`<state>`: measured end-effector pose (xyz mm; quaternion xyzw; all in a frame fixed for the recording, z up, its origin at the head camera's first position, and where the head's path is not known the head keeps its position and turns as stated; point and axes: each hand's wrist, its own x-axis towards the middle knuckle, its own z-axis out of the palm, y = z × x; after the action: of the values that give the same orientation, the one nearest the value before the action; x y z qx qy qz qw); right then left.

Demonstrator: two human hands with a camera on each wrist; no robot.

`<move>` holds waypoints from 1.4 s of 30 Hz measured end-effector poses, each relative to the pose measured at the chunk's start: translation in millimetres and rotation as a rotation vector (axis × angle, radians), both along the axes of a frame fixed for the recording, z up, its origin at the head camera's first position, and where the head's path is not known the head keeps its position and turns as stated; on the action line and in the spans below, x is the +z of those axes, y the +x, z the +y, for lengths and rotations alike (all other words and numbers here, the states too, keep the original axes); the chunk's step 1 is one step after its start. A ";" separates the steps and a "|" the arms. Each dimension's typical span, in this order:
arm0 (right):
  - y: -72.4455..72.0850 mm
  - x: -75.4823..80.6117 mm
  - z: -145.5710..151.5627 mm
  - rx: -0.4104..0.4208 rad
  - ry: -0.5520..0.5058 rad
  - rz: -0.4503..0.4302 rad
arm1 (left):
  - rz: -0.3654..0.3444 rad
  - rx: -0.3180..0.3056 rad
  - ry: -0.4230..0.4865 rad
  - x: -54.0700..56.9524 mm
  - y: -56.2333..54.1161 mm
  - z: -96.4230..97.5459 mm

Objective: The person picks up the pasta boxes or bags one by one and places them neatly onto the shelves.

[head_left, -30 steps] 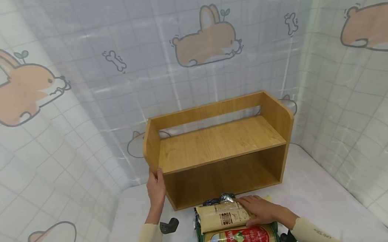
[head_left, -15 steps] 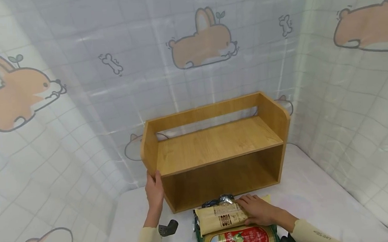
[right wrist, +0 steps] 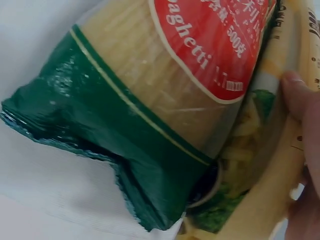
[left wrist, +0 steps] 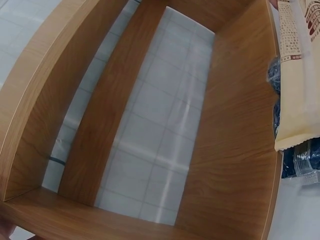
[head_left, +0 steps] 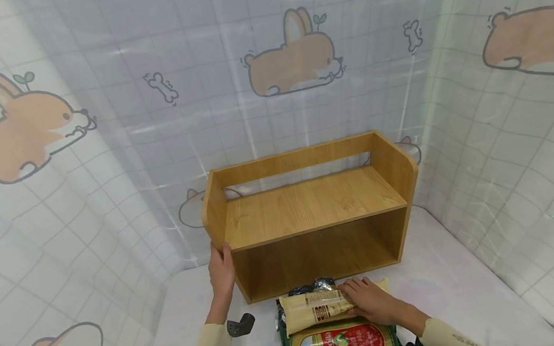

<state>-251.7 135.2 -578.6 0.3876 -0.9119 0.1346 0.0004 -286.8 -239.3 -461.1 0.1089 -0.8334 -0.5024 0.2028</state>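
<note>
My left hand (head_left: pixel 222 271) grips the left side panel of a two-tier wooden desk shelf (head_left: pixel 312 202), its thumb near the front edge. Only a sliver of that hand shows in the left wrist view, at the lower left. My right hand (head_left: pixel 372 300) holds a cream noodle packet (head_left: pixel 302 311) towards its right end. In the right wrist view the thumb (right wrist: pixel 296 92) presses the packet's near side, with other fingers across it. Under and in front of this packet lies a green-ended spaghetti bag (right wrist: pixel 165 105) with a red label.
Dark, shiny wrapped packs (head_left: pixel 312 285) poke out behind the noodle packet, close to the shelf's lower front edge. A white cloth surface (head_left: pixel 445 268) lies under everything. Patterned sheets (head_left: pixel 170 132) hang at the back and both sides. Black devices (head_left: pixel 241 325) sit by the wrists.
My right thumb has gone from the noodle packet's front to behind its near edge, and the packet tilts slightly. The left hand stays on the shelf; the view shifts a little.
</note>
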 end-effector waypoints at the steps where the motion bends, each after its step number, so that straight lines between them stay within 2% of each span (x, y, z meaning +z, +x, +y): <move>1: 0.3 0.2 0.3 -0.001 -0.001 0.002 | -0.003 -0.004 -0.001 0.4 -0.2 0.0; 11: 0.0 4.1 3.0 0.002 -0.010 0.029 | -0.001 -0.015 -0.028 3.2 -1.8 -1.9; 16: 2.9 3.0 5.1 -0.024 -0.030 0.090 | -0.007 -0.021 -0.047 2.0 -2.8 -1.8; 20: 5.6 1.4 8.8 -0.034 -0.039 0.202 | -0.020 -0.027 -0.046 1.1 -2.3 -2.1; 25: 5.2 1.3 13.5 -0.045 0.002 0.409 | -0.021 -0.048 -0.041 1.9 -0.9 -3.5; 30: 3.0 9.3 12.9 -0.081 -0.044 0.581 | -0.009 -0.052 -0.051 1.8 -1.0 -4.9; 36: -1.4 23.5 9.3 -0.134 -0.204 0.702 | -0.008 -0.070 -0.058 0.3 -0.6 -5.4; 42: -2.8 33.0 7.8 -0.160 -0.264 0.773 | 0.006 -0.069 -0.058 0.1 -1.0 -6.6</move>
<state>-254.5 143.0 -545.6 0.3340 -0.8467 0.0945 0.4032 -287.8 -245.9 -461.0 0.0726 -0.8504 -0.4849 0.1912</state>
